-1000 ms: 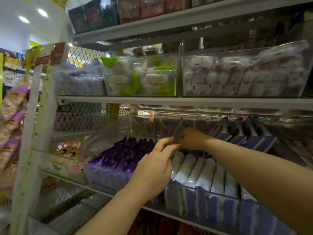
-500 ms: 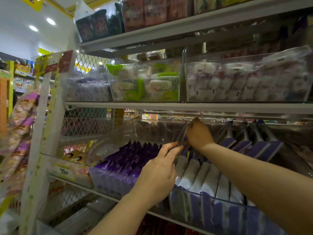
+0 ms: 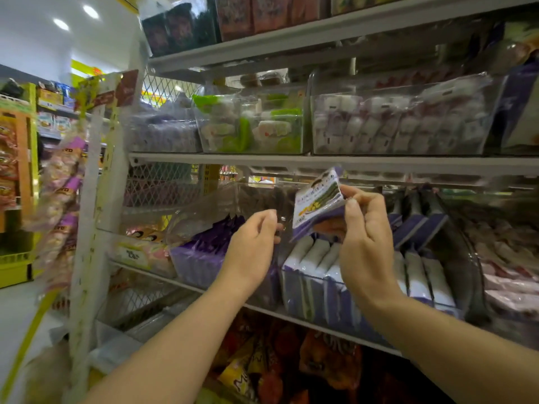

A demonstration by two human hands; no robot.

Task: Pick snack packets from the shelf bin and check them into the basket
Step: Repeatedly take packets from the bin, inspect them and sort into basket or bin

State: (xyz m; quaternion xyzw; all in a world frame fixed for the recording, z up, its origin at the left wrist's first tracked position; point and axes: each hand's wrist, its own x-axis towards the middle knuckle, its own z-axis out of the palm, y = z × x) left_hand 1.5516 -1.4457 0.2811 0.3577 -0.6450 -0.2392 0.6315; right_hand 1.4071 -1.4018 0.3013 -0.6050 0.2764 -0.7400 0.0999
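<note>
right hand point(image 3: 364, 243): fingers point(image 3: 354, 211) pinch 1 snack packet point(image 3: 319, 202) by its edge, above the shelf bin point(image 3: 306, 295).
left hand point(image 3: 253, 246): fingers curled at the bin's clear side wall; grip unclear.
progress: 1 packet out, not yet in the basket, which is out of view.
shelf bin: upright rows of white-and-purple packets point(image 3: 417, 272).
next bin point(image 3: 186, 266): purple packets.

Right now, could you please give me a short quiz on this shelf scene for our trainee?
1. True or false: the right hand holds a snack packet above the white packets.
2. The bin packets beside the left hand are: A purple, B green, C red.
3. The green-and-white packs sit on the shelf ___ the hands.
Key: 1 true; 2 A; 3 above.
</note>
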